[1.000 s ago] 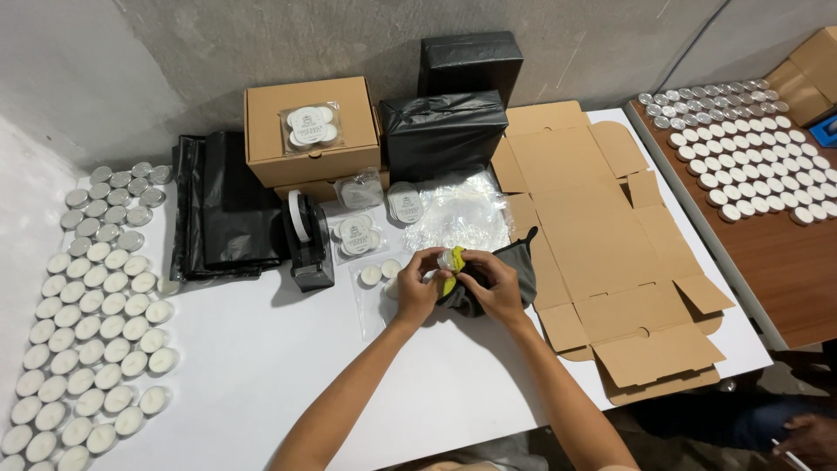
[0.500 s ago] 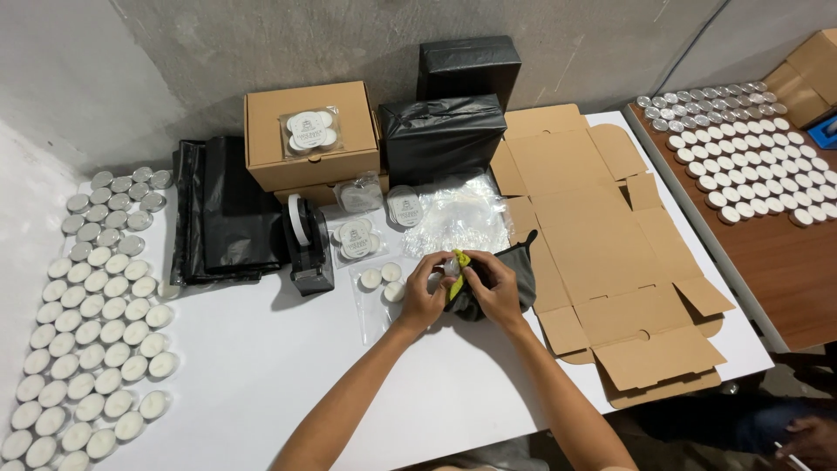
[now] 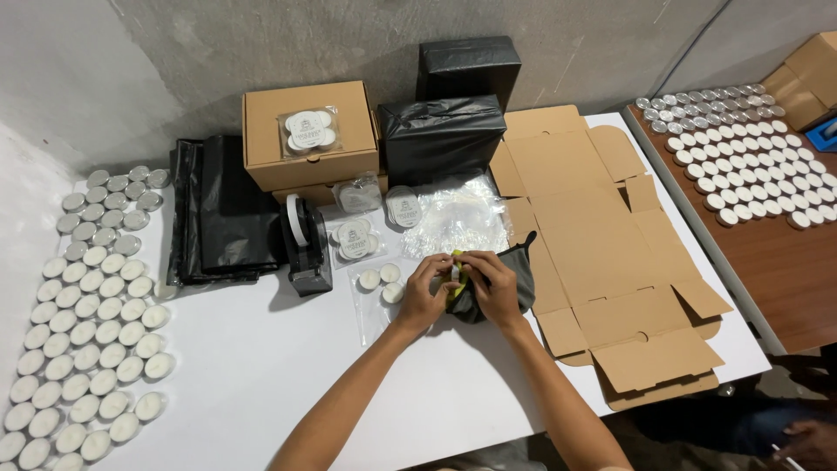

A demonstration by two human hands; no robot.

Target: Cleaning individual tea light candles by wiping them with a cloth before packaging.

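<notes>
Head view: both forearms reach up from the bench's near edge, meeting at its middle. The left hand (image 3: 425, 295) and right hand (image 3: 497, 288) are curled together, fingertips pinching a small yellow-green item (image 3: 455, 267) over a dark grey fabric pouch (image 3: 506, 275), which lies crumpled on the white bench (image 3: 261, 375) just beside the flattened brown cardboard box (image 3: 602, 253). Compared with 0.5 s ago, the hands have barely shifted and keep their narrow pinch. Beside the left hand lies a clear plastic bag holding 3 white tealight candles (image 3: 381, 281); a black tape dispenser (image 3: 307, 240) stands further left.
</notes>
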